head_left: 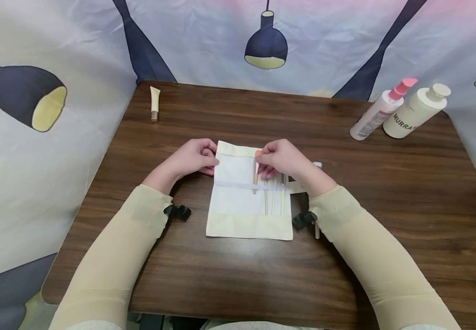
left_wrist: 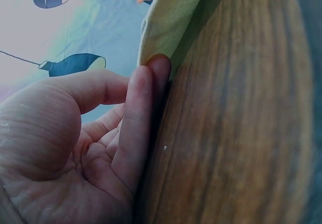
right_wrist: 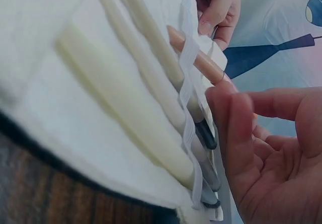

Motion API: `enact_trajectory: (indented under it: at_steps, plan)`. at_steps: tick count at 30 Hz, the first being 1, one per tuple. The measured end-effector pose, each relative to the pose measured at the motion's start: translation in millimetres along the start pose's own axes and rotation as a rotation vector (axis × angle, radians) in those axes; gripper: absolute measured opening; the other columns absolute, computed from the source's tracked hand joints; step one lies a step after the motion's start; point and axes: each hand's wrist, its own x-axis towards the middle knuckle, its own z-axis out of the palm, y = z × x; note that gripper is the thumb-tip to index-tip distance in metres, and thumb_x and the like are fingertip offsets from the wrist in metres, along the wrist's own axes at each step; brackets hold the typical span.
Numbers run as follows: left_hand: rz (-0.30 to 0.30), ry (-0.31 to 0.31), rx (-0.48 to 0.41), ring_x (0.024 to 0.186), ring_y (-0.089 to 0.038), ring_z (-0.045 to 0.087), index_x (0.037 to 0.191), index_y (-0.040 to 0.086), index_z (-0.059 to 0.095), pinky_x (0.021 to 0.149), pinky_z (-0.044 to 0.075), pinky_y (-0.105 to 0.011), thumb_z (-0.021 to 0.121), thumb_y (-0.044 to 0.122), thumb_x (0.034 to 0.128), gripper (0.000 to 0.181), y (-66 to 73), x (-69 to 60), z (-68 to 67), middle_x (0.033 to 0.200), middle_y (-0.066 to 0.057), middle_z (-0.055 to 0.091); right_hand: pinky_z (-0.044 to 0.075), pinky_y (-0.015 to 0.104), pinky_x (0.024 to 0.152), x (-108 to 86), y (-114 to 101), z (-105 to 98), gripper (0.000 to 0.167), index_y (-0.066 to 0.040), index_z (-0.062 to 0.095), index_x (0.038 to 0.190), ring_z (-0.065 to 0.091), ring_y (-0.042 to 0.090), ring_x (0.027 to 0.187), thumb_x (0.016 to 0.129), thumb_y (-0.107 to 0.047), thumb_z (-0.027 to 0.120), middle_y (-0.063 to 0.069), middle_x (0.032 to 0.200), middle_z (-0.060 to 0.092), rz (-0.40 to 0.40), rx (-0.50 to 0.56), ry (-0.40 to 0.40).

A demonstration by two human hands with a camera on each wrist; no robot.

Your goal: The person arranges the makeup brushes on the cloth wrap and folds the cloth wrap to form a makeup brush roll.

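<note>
A cream fabric brush roll (head_left: 234,199) lies unfolded on the table, a white elastic band (head_left: 234,185) running across it. My left hand (head_left: 196,157) pinches the roll's left edge; in the left wrist view its fingertips (left_wrist: 161,65) meet the cloth edge (left_wrist: 168,25). With thumb and fingers, my right hand (head_left: 281,158) holds a peach-orange makeup brush (head_left: 256,172) by its upper part. The lower handle (right_wrist: 209,67) passes under the band. Several slender pale brushes (right_wrist: 146,78), dark near one end, sit side by side under the band to its right.
A cream tube (head_left: 155,103) lies at the back left. At the back right stand a pink-topped pump bottle (head_left: 376,114) and a white bottle (head_left: 413,112). A pale strap (head_left: 296,187) and a thin white stick-like thing (head_left: 317,230) show by my right forearm.
</note>
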Motion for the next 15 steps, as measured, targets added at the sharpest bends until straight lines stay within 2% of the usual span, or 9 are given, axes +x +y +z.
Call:
enact_trajectory:
  at_steps: [6,12,15]
  plan:
    - [0.006,0.007,-0.001,0.072,-0.02,0.071,0.124,-0.005,0.053,0.072,0.066,-0.034,0.067,0.001,0.097,0.031,0.9,-0.8,0.6,0.09,-0.015,0.067,0.053,0.033,0.055,-3.0,2.0,2.0,0.03,-0.004,0.066,0.082,0.06,0.022,0.057,0.1,-0.028,0.068,0.008,0.068,0.065,0.002,-0.153,-0.019]
    - [0.01,0.006,-0.008,0.071,-0.019,0.071,0.123,-0.005,0.054,0.071,0.066,-0.033,0.067,0.001,0.0968,0.03,0.9,0.9,-0.5,0.088,-0.013,0.068,0.049,0.031,0.052,-3.5,2.5,5.2,0.033,-0.005,0.063,0.076,0.054,0.019,0.049,0.1,-0.028,0.066,0.005,0.059,0.06,0.0,-0.243,-0.058]
    - [0.013,0.009,-0.002,0.072,-0.019,0.071,0.123,-0.005,0.054,0.071,0.066,-0.033,0.067,0.001,0.0967,0.03,0.7,0.6,-1.4,0.088,-0.014,0.068,0.049,0.031,0.051,-2.4,2.6,6.5,0.032,-0.006,0.063,0.075,0.055,0.019,0.047,0.099,-0.028,0.066,0.005,0.057,0.061,-0.002,-0.277,-0.046]
